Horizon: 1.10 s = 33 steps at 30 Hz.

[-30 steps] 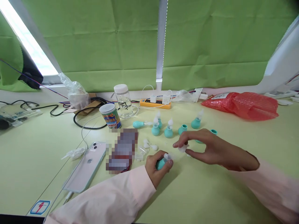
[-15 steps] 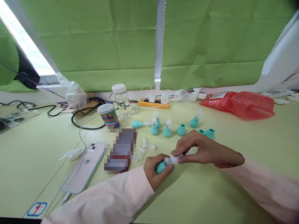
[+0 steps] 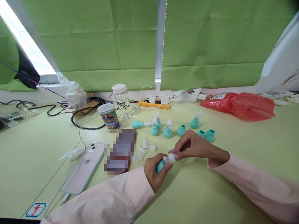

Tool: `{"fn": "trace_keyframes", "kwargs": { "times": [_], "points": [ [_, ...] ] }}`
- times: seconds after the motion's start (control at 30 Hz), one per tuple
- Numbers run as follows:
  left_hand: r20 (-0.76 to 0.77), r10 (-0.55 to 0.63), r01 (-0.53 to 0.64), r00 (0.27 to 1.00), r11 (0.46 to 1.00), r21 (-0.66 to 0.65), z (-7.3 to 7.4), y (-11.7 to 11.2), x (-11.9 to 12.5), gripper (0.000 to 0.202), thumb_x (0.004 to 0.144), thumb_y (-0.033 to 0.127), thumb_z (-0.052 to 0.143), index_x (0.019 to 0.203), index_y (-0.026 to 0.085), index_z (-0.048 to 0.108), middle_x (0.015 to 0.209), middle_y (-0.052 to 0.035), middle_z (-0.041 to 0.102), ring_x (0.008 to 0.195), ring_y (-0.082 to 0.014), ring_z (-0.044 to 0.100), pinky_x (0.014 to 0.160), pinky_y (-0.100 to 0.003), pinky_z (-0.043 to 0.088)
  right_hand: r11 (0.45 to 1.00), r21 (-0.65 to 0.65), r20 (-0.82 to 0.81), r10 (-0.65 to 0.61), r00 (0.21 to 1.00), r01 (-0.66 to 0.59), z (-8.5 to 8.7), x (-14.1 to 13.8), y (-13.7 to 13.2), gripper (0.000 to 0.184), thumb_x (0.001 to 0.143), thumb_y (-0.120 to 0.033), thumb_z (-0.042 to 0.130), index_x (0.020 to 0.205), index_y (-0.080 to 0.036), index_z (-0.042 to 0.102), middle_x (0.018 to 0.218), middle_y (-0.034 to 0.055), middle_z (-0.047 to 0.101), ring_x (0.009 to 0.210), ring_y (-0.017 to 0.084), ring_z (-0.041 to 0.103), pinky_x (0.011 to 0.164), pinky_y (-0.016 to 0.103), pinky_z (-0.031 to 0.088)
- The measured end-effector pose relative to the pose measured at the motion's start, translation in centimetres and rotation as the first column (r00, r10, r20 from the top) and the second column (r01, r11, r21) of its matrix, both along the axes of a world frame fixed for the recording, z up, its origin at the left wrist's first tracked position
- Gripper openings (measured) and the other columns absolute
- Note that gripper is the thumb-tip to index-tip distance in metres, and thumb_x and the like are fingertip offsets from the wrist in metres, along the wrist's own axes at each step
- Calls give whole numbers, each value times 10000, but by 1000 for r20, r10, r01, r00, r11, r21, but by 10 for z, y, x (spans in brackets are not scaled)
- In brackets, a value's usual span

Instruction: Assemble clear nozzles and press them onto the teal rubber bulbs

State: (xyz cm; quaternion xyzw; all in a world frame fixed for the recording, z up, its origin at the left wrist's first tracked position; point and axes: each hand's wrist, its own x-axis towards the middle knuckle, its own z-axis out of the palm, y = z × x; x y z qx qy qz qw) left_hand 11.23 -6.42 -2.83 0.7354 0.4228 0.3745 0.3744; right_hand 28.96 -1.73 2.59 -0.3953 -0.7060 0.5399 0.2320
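My left hand (image 3: 156, 171) is closed round a teal squeeze bulb (image 3: 159, 167) with a clear plastic neck that points up and to the right. Thumb and fingers of my right hand (image 3: 190, 146) pinch a white soft tip (image 3: 172, 156) against that clear neck; whether it is seated there I cannot tell. Beyond my hands stand several teal bulbs, some bearing clear necks and white tips, such as this tipped bulb (image 3: 167, 130). Others are open-mouthed, like this bare bulb (image 3: 181, 130). A complete one (image 3: 137, 124) lies on its side. Loose white tips (image 3: 152, 147) and clear plastic necks (image 3: 137, 157) lie left of my hands.
On the left are a pale phone (image 3: 84, 168) with a cable and a blurred-out dark red-edged object (image 3: 121, 152). Behind stand a printed can (image 3: 109, 116), a lidded clear jar (image 3: 122, 101) and an orange power strip (image 3: 154, 104). A red plastic bag (image 3: 240, 105) lies far right.
My right hand has shifted slightly left and nearer the left hand, bringing the white tip closer over the clear neck. My left hand has hardly moved.
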Motion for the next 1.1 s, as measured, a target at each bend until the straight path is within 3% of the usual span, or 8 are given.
{"fn": "trace_keyframes", "kwargs": {
  "times": [0.37,0.53,0.6,0.73,0.8,0.87,0.93,1.1],
  "points": [
    [18,11,-11,1000,1000,29,-2,1,-1,245,780,358,404,800,145,523,523,7,501,472,-104,441,485,-220,330,994,-46,-70,-98,993,95,-7,-10,-4,224,509,-210,708,723,-151,678,655,43,672,582,145,607,539,232,487],
    [234,-79,53,969,992,112,3,0,-2,350,795,383,334,999,140,483,804,-71,573,713,-166,515,641,-281,397,945,79,-135,-305,943,317,24,-9,-24,137,548,-239,688,661,-163,675,651,41,668,531,132,586,498,239,500],
    [312,-40,-14,949,986,169,6,3,-4,363,803,349,327,1088,146,419,980,-98,536,882,-196,484,750,-321,381,849,245,-177,-437,882,469,49,1,-28,107,560,-262,682,636,-190,668,655,32,665,495,127,573,486,259,506],
    [304,82,-149,949,967,206,19,20,-9,267,816,233,335,1056,160,426,1012,-88,512,900,-173,467,747,-305,393,418,584,-333,-659,675,696,85,26,-15,111,580,-282,671,672,-224,648,625,5,639,522,148,577,518,302,509],
    [196,114,-166,974,948,272,28,31,-12,213,802,200,359,963,163,494,931,-68,544,850,-163,475,695,-282,406,356,678,-270,-693,668,643,89,34,5,152,613,-313,639,710,-196,646,683,33,645,571,164,595,550,307,509],
    [-5,135,-125,991,930,346,36,39,-16,181,776,179,393,861,169,552,862,-52,568,806,-166,478,677,-286,409,360,744,-176,-706,686,562,85,39,31,173,620,-314,621,692,-158,644,663,49,644,564,164,599,539,292,506],
    [-274,166,-50,947,921,387,41,44,-19,177,749,179,425,834,172,580,850,-55,580,798,-185,474,696,-320,409,471,775,22,-686,727,421,78,42,60,168,643,-292,586,710,-151,646,652,42,646,573,158,600,539,270,500],
    [-734,260,127,628,896,426,31,48,-22,292,685,195,507,972,165,550,1035,-99,536,964,-297,410,721,-425,396,576,764,219,-656,722,292,55,40,111,174,646,-226,551,702,-97,652,622,71,648,569,164,599,498,234,472]
  ]
}}
